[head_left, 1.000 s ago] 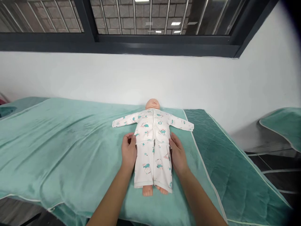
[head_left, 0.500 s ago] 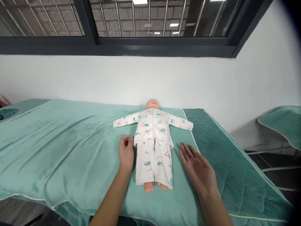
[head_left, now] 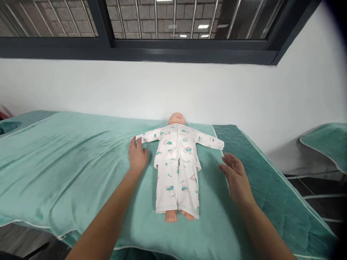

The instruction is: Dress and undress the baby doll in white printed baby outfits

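Observation:
A baby doll (head_left: 176,118) lies on its back, head toward the wall and bare feet toward me. It wears a white printed jacket (head_left: 177,144) with both sleeves spread out, and matching trousers (head_left: 167,186). My left hand (head_left: 137,155) is open at the cuff of the left-side sleeve, its fingertips over the cuff; whether they touch it I cannot tell. My right hand (head_left: 235,177) is open with nothing in it, just below the cuff of the right-side sleeve, apart from it.
A light green blanket (head_left: 81,162) with folds lies under the doll. Darker quilted green cloth (head_left: 260,187) shows to the right. Behind stand a white wall (head_left: 135,90) and a dark window frame (head_left: 189,56). Another green cloth (head_left: 328,142) is at the far right.
My left hand has moved up and left from beside the jacket hem to the sleeve cuff, its fingers spreading. My right hand has moved up and right, turning from palm-up.

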A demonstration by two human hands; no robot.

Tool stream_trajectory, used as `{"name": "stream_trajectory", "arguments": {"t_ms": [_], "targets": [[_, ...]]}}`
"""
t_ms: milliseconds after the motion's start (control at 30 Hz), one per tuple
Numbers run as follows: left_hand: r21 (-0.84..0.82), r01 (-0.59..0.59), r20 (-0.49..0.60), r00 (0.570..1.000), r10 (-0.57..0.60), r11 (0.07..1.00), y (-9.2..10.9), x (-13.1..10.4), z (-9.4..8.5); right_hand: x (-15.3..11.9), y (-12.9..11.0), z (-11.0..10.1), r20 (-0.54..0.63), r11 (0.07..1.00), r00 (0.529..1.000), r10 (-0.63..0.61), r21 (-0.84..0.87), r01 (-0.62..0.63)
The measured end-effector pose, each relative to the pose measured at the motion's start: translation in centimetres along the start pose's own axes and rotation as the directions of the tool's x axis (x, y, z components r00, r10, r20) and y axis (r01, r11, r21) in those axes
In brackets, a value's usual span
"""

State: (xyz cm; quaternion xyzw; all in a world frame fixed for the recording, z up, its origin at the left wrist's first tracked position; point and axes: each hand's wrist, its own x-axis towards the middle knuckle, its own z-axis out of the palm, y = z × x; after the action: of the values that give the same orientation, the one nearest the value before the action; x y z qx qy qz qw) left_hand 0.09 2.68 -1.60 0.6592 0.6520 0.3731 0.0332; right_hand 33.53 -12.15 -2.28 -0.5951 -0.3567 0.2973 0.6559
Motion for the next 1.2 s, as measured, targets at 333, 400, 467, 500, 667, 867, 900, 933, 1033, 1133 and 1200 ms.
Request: {"name": "stream_trajectory", "arguments": {"t_ms": [333,400,467,500,667,867,900,933,1033,1133,1200], "targets": [[0.277,0.077,0.131,0.984,-0.117,0.958,-1.5,2.5,1.8,10.3,4.1,1.3,0.215,0.370,0.970,-0.108,-0.897,0.241],[0.282,0.094,0.112,0.985,-0.130,0.955,-1.4,2.5,1.8,10.3,4.4,0.8,0.205,0.330,0.974,-0.093,-0.917,0.224],[0.284,0.099,0.099,0.986,-0.132,0.954,-1.4,2.5,1.9,10.3,4.5,0.6,0.178,0.305,0.979,-0.094,-0.931,0.199],[0.283,0.097,0.096,0.987,-0.129,0.954,-1.4,2.5,1.9,10.3,4.5,0.6,0.158,0.298,0.983,-0.091,-0.938,0.178],[0.283,0.069,0.095,0.991,-0.100,0.956,-1.4,2.2,1.9,10.6,4.5,0.5,0.126,0.290,0.988,-0.090,-0.946,0.147],[0.356,0.077,0.089,0.989,-0.116,0.931,-1.4,2.2,1.9,10.5,4.3,0.0,0.108,0.333,0.982,-0.153,-0.930,0.154],[0.362,0.076,0.087,0.990,-0.115,0.929,-1.3,2.2,1.9,10.5,4.2,0.0,0.093,0.343,0.982,-0.167,-0.928,0.146],[0.367,0.075,0.084,0.990,-0.113,0.927,-1.3,2.2,1.8,10.4,4.1,0.0,0.084,0.350,0.982,-0.172,-0.926,0.141],[0.372,0.078,0.076,0.991,-0.114,0.925,-1.3,2.2,1.8,10.1,4.1,0.1,0.089,0.352,0.985,-0.151,-0.926,0.138],[0.366,0.082,0.073,0.991,-0.116,0.927,-1.1,2.2,1.8,10.1,4.3,0.1,0.076,0.377,0.983,-0.165,-0.916,0.134],[0.357,0.082,0.059,0.992,-0.110,0.930,-1.0,2.1,1.8,9.9,4.2,0.1,0.079,0.435,0.969,-0.233,-0.883,0.176]]}}
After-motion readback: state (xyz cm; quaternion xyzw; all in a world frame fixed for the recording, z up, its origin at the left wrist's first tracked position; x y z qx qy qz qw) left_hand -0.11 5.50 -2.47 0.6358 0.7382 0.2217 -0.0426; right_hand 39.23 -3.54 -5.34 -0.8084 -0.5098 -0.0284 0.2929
